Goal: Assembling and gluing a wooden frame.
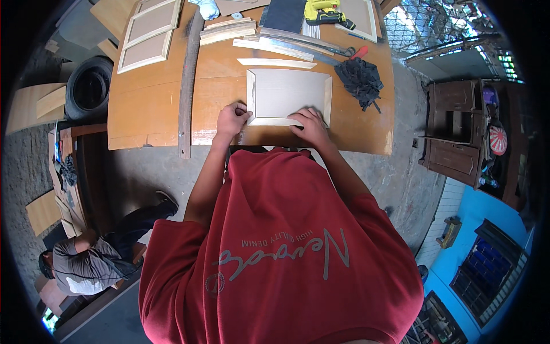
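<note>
A grey-beige panel (293, 92) lies on the table in front of me, with pale wooden strips along its left, right and near edges. At its near left corner my left hand (232, 118) is closed, thumb and fingertips pinched against the strip ends. My right hand (311, 124) bends its fingers over the right part of the near strip (270, 121), close to the right strip (328, 92). Its palm hides the near right corner. Beyond the far edge of the panel lies a loose pale strip (277, 62), apart from it.
On the orange-brown table (152, 123) lie a long dark bar (189, 86), several wood strips (228, 31), scissors (348, 51), a crumpled black cloth (360, 80) and a yellow-black power tool (326, 14). Framed panels (150, 31) lie at far left. Another person (94, 261) sits at lower left.
</note>
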